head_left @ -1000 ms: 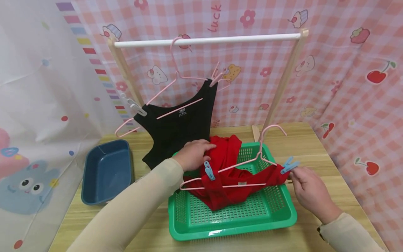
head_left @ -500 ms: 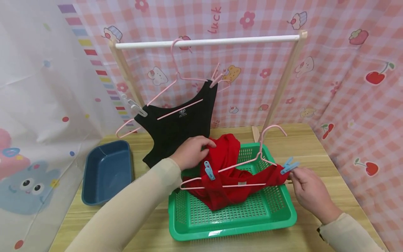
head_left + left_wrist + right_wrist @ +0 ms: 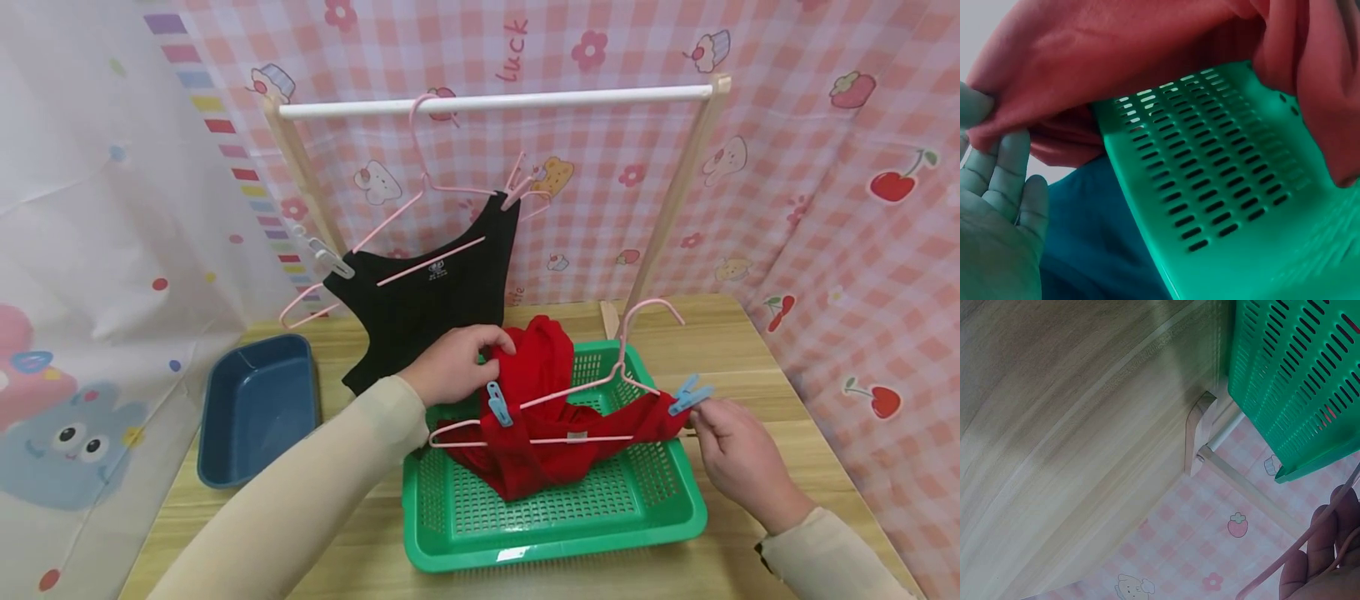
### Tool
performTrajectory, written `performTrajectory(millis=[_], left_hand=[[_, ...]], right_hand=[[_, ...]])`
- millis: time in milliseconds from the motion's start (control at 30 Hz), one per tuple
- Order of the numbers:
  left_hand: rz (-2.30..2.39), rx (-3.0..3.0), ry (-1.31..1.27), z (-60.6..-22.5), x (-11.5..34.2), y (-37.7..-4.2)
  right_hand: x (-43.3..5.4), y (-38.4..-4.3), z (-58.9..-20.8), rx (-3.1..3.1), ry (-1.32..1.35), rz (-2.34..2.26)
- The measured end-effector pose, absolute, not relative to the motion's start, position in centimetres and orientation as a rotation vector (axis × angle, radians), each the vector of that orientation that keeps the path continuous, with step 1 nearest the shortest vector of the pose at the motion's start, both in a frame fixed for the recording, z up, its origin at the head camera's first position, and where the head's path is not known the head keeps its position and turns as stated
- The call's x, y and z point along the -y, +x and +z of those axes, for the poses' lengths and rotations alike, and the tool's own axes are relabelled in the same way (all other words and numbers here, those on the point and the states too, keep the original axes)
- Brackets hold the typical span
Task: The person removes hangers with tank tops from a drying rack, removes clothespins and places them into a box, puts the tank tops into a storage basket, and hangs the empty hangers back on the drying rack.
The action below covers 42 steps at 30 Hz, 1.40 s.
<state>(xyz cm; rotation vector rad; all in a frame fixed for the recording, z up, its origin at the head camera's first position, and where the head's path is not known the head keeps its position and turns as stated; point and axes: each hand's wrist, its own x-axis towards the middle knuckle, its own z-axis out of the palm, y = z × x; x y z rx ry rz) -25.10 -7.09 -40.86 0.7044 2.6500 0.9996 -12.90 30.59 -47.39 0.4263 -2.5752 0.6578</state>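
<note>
A red garment [image 3: 551,467] is clipped to a pink hanger [image 3: 625,337] by two light-blue clothespins, one at the left strap [image 3: 498,405] and one at the right strap [image 3: 688,395]. My left hand [image 3: 453,365] pinches a raised fold of the garment between thumb and fingers, as the left wrist view shows. With my right hand [image 3: 738,458] I grip the hanger's right end, just beside the right clothespin; in the right wrist view the pink wire crosses the curled fingers [image 3: 1322,534]. Garment and hanger lie over a green perforated basket [image 3: 551,546].
A black tank top [image 3: 420,321] hangs on another pink hanger from the white bar [image 3: 510,102] of a wooden rack, behind the left hand. To the left, a dark blue basin [image 3: 258,412] sits on the wooden table [image 3: 720,358]. Patterned cloth surrounds the back and sides.
My left hand has shifted slightly left, drawing the upper fold of the red garment a little with it. The right hand and the hanger stay in place.
</note>
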Motion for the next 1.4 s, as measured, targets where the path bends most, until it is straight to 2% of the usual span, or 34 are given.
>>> performTrajectory(millis=[467,1167,1400], left_hand=[[0.873,-2.63,0.66,-41.1,7.8,-25.0],[0.664,-2.776,0.75,-41.9,8.2,-25.2],[0.603,-2.83,0.626,-42.7,7.6,-25.6]], right_hand=[[-30.7,-12.9,-47.4,2.573,0.428,0.66],[-30.7,-12.8,-47.4,2.598,0.417,0.663],[-30.7,-12.8,-47.6,2.59,0.424,0.669]])
